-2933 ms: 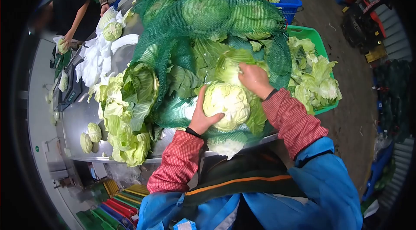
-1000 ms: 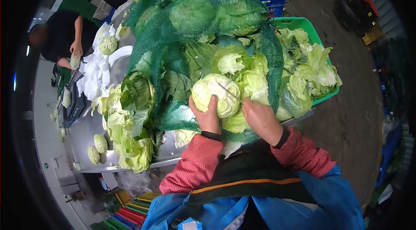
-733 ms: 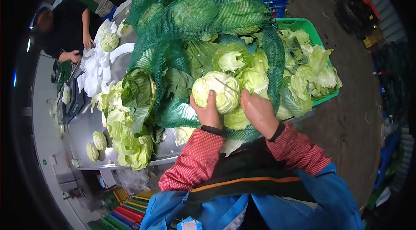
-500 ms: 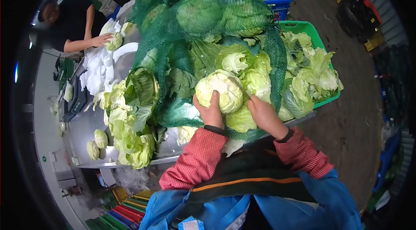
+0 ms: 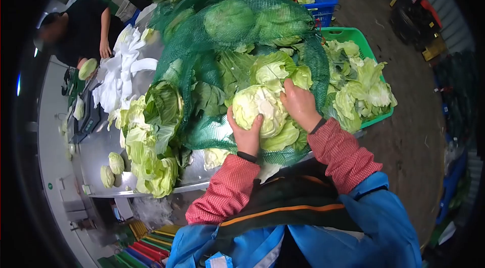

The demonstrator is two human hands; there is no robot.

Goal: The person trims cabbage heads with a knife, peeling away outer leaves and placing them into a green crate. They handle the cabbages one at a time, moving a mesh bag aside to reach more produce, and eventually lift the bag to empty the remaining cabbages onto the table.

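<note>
My left hand point(image 5: 246, 134) is wrapped round the lower left of a pale, trimmed cabbage point(image 5: 261, 109), its cut stem facing up. My right hand point(image 5: 299, 102) is closed at the cabbage's upper right edge, its fingers curled; what they pinch is hidden. Loose outer leaves point(image 5: 275, 68) lie just beyond the cabbage, and more leaves show under it. A green mesh sack point(image 5: 202, 48) surrounds these leaves, with whole cabbages point(image 5: 230, 19) inside its far part.
A green crate point(image 5: 361, 41) of leaves stands at right, a blue crate point(image 5: 323, 1) behind it. Leaves point(image 5: 144, 152) pile at left on the metal table point(image 5: 96, 159), near two small cabbages point(image 5: 116, 163) and white foam nets point(image 5: 118, 76). Two people work across the table.
My right hand has moved up along the cabbage's right side. The cabbage has turned slightly in my left hand. Across the table, a person's hands now handle a large leafy cabbage.
</note>
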